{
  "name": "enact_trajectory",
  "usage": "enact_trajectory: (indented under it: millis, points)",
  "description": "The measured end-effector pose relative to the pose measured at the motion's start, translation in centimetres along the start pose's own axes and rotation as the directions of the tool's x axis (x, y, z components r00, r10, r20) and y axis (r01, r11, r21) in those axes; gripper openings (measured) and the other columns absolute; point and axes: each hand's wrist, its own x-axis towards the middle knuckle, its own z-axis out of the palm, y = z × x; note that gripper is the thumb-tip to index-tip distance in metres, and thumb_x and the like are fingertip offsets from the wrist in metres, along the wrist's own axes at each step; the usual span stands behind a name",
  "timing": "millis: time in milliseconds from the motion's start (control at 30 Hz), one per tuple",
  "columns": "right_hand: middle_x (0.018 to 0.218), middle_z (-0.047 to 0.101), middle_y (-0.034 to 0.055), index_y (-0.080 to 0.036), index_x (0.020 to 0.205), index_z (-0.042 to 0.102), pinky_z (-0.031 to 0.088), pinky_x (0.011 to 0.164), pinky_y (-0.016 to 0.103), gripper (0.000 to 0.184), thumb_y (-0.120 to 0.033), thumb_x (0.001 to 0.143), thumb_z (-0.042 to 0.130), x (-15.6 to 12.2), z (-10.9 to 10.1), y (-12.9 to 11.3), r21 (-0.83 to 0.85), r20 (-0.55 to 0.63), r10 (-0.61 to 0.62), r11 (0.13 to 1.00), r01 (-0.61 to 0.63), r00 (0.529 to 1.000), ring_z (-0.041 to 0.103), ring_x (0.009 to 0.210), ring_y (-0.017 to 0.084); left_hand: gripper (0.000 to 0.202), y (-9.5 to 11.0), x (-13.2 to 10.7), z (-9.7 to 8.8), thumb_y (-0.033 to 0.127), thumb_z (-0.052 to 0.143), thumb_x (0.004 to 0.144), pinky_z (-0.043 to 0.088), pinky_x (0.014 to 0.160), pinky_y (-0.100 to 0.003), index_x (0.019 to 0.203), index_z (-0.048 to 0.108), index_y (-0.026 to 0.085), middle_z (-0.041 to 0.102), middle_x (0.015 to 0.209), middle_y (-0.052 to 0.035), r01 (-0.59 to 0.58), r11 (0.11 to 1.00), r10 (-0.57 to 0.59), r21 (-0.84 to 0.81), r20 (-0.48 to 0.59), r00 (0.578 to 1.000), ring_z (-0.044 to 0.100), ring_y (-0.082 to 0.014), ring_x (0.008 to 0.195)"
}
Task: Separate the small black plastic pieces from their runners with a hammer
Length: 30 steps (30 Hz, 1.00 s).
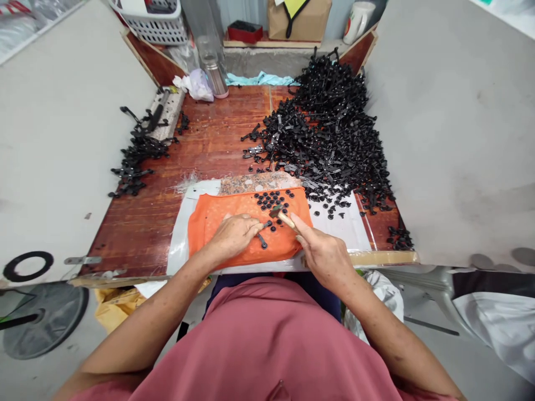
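My left hand (pixel 236 235) is closed, with finger and thumb pinching a small black plastic strip with round ends (pixel 262 241) over an orange cloth (pixel 209 220). My right hand (pixel 326 255) is wrapped around the light wooden handle of a small hammer (pixel 286 219). The hammer's dark head is just above and to the right of the strip's upper end; whether it touches anything cannot be made out. Several round black caps (pixel 270 200) lie grouped on the cloth beyond the hammer head.
A large heap of black parts (pixel 330 122) covers the table's right side, with a smaller pile (pixel 136 156) at left. A stone slab (pixel 259 182) shows behind the cloth. Farther back stand a steel flask (pixel 216 78), a grey basket (pixel 154 28) and a mug (pixel 358 22).
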Motion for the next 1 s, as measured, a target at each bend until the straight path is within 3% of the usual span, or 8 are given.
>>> enact_trajectory:
  millis: [167,333,433,533,633,700,867,1000]
  points:
    - [0.091,0.077,0.0059,-0.029,0.164,0.035,0.052,0.068,0.026,0.060,-0.022,0.105,0.043,0.4,0.2,-0.1,-0.055,0.038,0.004,0.998,-0.002,0.999,0.072,0.074,0.019,0.043,-0.3,-0.1,0.2,0.040,0.039,0.102,0.040,0.081,-0.037,0.083,0.073,0.021,0.070,0.088,-0.0073,-0.013,1.000,0.012,-0.008,-0.032,0.999,0.064,-0.0244,0.087]
    - [0.122,0.075,0.0079,-0.027,0.155,0.048,0.053,0.085,0.029,0.050,-0.025,0.105,0.044,1.1,-0.9,-0.5,0.379,-0.129,0.025,0.925,0.026,0.991,0.071,0.096,0.020,0.031,0.4,-0.9,-0.1,0.039,0.046,0.101,0.042,0.079,-0.034,0.083,0.064,0.021,0.068,0.084,-0.0038,-0.074,0.991,0.061,-0.115,-0.114,0.992,0.063,-0.0211,0.082]
    - [0.105,0.073,0.0039,-0.022,0.130,0.064,0.051,0.079,0.027,0.034,-0.033,0.099,0.057,1.9,-1.1,-1.2,0.633,-0.136,0.097,0.774,0.011,0.986,0.066,0.088,0.018,0.019,2.1,-1.8,-0.2,0.041,0.060,0.094,0.046,0.079,-0.033,0.093,0.057,0.022,0.066,0.083,0.0005,-0.133,0.970,0.086,-0.202,-0.228,0.970,0.062,-0.0185,0.078]
    - [0.070,0.058,-0.0060,-0.021,0.104,0.065,0.042,0.053,0.022,0.022,-0.039,0.092,0.064,2.4,-0.3,-2.0,0.855,0.082,0.103,0.504,-0.123,0.991,0.051,0.056,0.011,0.027,3.5,-2.6,-0.2,0.039,0.071,0.086,0.050,0.079,-0.033,0.102,0.056,0.023,0.065,0.087,0.0011,-0.220,0.946,0.128,-0.237,-0.351,0.928,0.062,-0.0179,0.080]
    - [0.055,0.045,-0.0118,-0.022,0.088,0.057,0.029,0.040,0.020,0.025,-0.044,0.086,0.070,2.2,0.6,-2.4,0.955,0.179,0.172,0.204,-0.213,0.969,0.033,0.040,0.007,0.044,3.6,-3.0,-0.1,0.040,0.080,0.079,0.053,0.092,-0.038,0.112,0.057,0.022,0.064,0.108,-0.0052,-0.244,0.941,0.071,-0.236,-0.567,0.821,0.064,-0.0229,0.102]
    - [0.049,0.042,-0.0128,-0.023,0.082,0.052,0.026,0.038,0.020,0.030,-0.045,0.084,0.073,1.9,1.0,-2.6,0.975,0.144,0.269,0.127,-0.183,0.952,0.031,0.037,0.006,0.050,3.3,-3.3,0.0,0.041,0.077,0.082,0.051,0.103,-0.042,0.123,0.055,0.022,0.061,0.123,-0.0091,-0.209,0.924,-0.046,-0.321,-0.634,0.772,0.061,-0.0255,0.116]
    - [0.055,0.052,-0.0082,-0.023,0.077,0.054,0.037,0.043,0.022,0.027,-0.040,0.080,0.075,1.1,2.1,-3.5,0.977,-0.023,0.431,0.202,-0.071,0.902,0.043,0.042,0.008,0.049,4.4,-3.9,1.2,0.039,0.046,0.102,0.055,0.091,-0.036,0.149,0.040,0.026,0.065,0.105,-0.0044,-0.082,0.745,-0.149,-0.662,-0.284,0.947,0.064,-0.0187,0.094]
    - [0.071,0.064,-0.0014,-0.023,0.076,0.057,0.052,0.066,0.028,0.020,-0.034,0.083,0.072,0.6,3.6,-4.5,0.916,-0.222,0.447,0.400,0.029,0.867,0.060,0.064,0.014,0.056,6.6,-3.6,2.6,0.043,0.035,0.105,0.053,0.071,-0.029,0.158,0.024,0.027,0.061,0.092,-0.0019,-0.050,0.561,-0.158,-0.826,-0.166,0.973,0.057,-0.0139,0.069]
